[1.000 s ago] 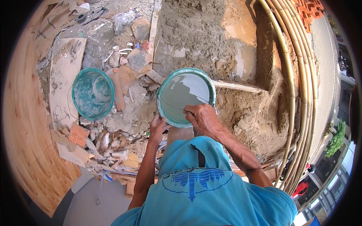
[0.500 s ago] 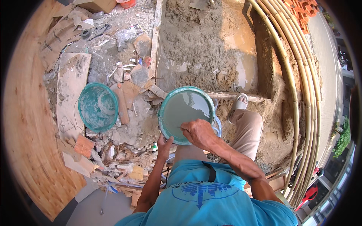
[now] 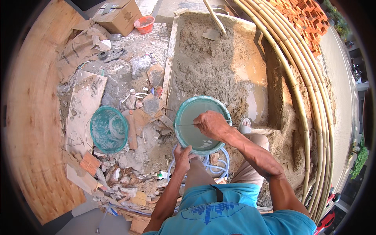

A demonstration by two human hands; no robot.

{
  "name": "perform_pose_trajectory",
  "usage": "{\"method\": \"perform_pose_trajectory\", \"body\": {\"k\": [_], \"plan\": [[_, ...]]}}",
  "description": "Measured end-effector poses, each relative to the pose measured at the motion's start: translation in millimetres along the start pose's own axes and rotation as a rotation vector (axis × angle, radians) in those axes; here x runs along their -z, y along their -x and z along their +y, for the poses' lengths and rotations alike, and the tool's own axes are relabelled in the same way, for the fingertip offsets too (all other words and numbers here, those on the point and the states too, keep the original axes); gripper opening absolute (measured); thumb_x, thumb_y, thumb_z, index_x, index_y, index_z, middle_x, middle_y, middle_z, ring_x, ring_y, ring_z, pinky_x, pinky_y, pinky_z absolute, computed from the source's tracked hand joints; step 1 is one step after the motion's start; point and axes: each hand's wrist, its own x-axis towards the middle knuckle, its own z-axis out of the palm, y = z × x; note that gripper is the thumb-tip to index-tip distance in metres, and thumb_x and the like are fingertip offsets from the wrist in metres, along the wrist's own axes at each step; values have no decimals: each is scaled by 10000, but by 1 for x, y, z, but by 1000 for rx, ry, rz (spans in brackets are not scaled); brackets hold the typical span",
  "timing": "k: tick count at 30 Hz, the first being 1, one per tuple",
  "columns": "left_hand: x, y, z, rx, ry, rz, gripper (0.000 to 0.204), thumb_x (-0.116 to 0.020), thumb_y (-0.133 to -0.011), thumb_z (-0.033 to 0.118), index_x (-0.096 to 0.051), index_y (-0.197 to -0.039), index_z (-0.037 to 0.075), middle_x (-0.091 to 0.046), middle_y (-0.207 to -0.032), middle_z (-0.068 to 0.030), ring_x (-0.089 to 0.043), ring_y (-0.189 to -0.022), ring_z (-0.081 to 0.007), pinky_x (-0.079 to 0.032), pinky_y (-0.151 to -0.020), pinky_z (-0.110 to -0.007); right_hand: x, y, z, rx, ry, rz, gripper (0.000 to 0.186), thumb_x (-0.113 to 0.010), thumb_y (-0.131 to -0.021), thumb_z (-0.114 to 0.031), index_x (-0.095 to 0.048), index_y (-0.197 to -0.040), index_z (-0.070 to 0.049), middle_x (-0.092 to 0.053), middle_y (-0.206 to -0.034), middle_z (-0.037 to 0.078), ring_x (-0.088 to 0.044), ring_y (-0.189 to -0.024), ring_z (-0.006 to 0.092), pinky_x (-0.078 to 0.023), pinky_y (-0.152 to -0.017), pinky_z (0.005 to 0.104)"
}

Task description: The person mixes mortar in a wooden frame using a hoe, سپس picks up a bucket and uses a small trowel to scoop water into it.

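A green bucket (image 3: 181, 138) holding grey, watery liquid hangs in front of my legs, above the near edge of a mixing box (image 3: 171, 58). My right hand (image 3: 212, 125) is closed on its thin wire handle, over the middle of the opening. Against the near left side of the bucket, just under the rim, my left hand (image 3: 182, 157) grips it with the thumb up; some of its fingers are hidden. Wet grey mortar (image 3: 203, 58) fills much of the box beyond. A second green bucket (image 3: 109, 129), smeared inside, stands to the left on the rubble.
A hoe (image 3: 215, 17) rests in the mortar at the far end. Long bamboo poles (image 3: 301, 78) run along the right. A coiled blue hose (image 3: 225, 166) lies by my feet. Rubble, boards, a cardboard box (image 3: 117, 17) and a red-orange bucket (image 3: 144, 26) are on the left.
The green bucket has moved forward over the near edge of the mixing box, with both my hands on it. My view has shifted, showing more of the far end.
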Motion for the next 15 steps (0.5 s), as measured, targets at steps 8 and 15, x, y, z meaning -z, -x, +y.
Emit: {"method": "perform_pose_trajectory", "body": {"k": [8,15], "plan": [[-60,-89,85,-38,19,-11,374,-545,-826,11,-473,-1193,-3,-568,-1116,-142,-620,-942,-314,-592,-712,-465,64,-66,28,55,125,120,105,-586,-771,-102,-642,-721,-29,-601,-676,188,-608,-681,371,-481,-588,445],[-71,-106,109,-195,15,-40,414,-547,-831,1,-435,-1229,-2,-566,-1105,-147,-636,-900,-289,-591,-680,-458,82,-70,18,140,175,293,88,-599,-778,-100,-648,-746,-34,-604,-672,186,-610,-680,367,-483,-587,448]]}}
